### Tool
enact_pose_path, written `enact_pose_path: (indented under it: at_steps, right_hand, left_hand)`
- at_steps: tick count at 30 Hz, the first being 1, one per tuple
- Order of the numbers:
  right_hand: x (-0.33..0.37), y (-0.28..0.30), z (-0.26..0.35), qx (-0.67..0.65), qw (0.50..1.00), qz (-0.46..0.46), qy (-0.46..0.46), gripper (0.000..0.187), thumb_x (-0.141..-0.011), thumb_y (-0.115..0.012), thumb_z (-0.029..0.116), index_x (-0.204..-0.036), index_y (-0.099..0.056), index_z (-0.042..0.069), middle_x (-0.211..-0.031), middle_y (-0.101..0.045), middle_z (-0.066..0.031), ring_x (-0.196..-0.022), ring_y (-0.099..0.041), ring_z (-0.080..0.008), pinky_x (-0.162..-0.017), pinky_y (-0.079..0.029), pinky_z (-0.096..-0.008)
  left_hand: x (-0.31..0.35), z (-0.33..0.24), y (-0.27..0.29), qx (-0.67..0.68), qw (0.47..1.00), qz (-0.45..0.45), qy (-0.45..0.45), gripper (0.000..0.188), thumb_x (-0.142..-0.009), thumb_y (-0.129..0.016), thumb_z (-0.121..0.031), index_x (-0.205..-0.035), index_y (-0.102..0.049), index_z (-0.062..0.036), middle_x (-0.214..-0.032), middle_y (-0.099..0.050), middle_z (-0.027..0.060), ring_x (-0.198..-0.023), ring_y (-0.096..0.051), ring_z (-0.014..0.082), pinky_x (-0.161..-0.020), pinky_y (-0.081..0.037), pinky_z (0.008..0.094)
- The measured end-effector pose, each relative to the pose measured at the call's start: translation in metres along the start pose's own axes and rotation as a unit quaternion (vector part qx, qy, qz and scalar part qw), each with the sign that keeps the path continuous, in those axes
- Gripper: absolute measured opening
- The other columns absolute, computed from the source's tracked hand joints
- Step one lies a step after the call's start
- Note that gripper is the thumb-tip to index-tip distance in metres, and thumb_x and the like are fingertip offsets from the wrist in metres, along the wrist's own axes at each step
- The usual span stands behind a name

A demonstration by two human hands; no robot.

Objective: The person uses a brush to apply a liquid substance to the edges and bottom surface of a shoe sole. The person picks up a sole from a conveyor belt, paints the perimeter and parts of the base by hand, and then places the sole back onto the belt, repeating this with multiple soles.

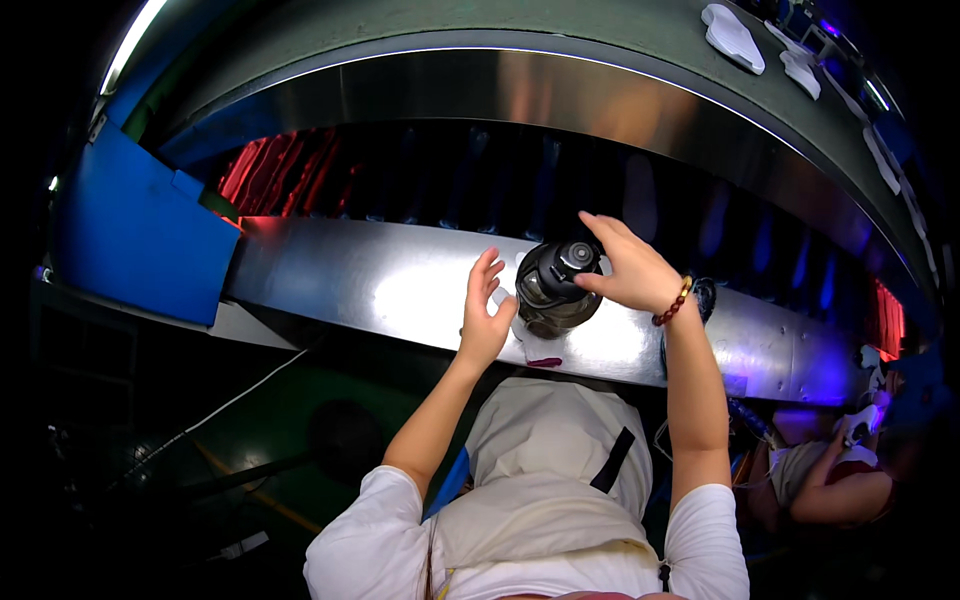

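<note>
A dark bottle with a black lid (558,280) stands on the shiny metal ledge in front of me, and its lower part looks see-through. On its left, my left hand (487,318) is raised with the fingers apart, holding nothing. My right hand (632,268) is on the bottle's right with fingers stretched out. Its thumb reaches the edge of the lid; whether it presses there I cannot tell. A pale flat piece (528,345) shows partly under the bottle, and a small maroon scrap (545,362) lies at the ledge's near edge.
The metal ledge (340,265) runs along a dark opening with red-lit strips (275,175). Beyond it, a green conveyor belt (620,25) carries white shoe-sole-shaped pieces (733,38). A blue panel (140,230) stands left. At far right another person's arm (845,495) shows near a white piece.
</note>
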State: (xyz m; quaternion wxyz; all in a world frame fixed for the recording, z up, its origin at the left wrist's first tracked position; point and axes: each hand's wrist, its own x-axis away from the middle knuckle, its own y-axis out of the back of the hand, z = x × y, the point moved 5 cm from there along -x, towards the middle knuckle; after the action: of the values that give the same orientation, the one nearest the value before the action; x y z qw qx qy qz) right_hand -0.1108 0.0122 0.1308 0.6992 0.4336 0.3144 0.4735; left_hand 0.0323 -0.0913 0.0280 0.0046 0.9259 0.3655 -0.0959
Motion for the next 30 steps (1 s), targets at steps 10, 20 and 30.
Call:
enact_pose_path:
  at_steps: [10, 20, 30]
  right_hand:
    - [0.027, -0.062, -0.055, -0.325, 0.92, -0.167, -0.139, 0.063, -0.065, -0.073, 0.03, -0.114, -0.048, -0.002, -0.106, -0.057, -0.0186, -0.101, -0.054, -0.0252, -0.085, -0.042, -0.0337]
    - [0.022, -0.069, -0.049, -0.43, 0.894, -0.107, -0.063, 0.081, -0.057, -0.079, 0.017, -0.124, -0.036, 0.002, -0.114, -0.051, -0.0093, -0.108, -0.046, -0.0189, -0.094, -0.033, -0.0317]
    - [0.017, -0.072, -0.064, -0.382, 0.903, -0.181, -0.073, 0.076, -0.054, -0.081, 0.025, -0.118, -0.046, -0.001, -0.115, -0.05, -0.0145, -0.109, -0.047, -0.0225, -0.093, -0.037, -0.0315]
  left_hand:
    - [-0.02, -0.027, -0.052, -0.208, 0.965, 0.145, -0.065, 0.081, -0.061, -0.072, -0.016, -0.129, -0.031, 0.0015, -0.128, -0.037, 0.0197, -0.12, -0.037, 0.0302, -0.098, -0.031, 0.0341]
    - [-0.016, -0.029, -0.055, -0.274, 0.951, 0.115, -0.083, 0.084, -0.058, -0.072, -0.011, -0.128, -0.029, 0.0037, -0.127, -0.038, 0.0217, -0.118, -0.04, 0.0315, -0.096, -0.035, 0.0339]
    - [-0.01, -0.028, -0.058, -0.179, 0.979, 0.071, -0.071, 0.089, -0.058, -0.071, -0.003, -0.133, -0.022, 0.0017, -0.128, -0.039, 0.0195, -0.117, -0.042, 0.028, -0.094, -0.036, 0.0321]
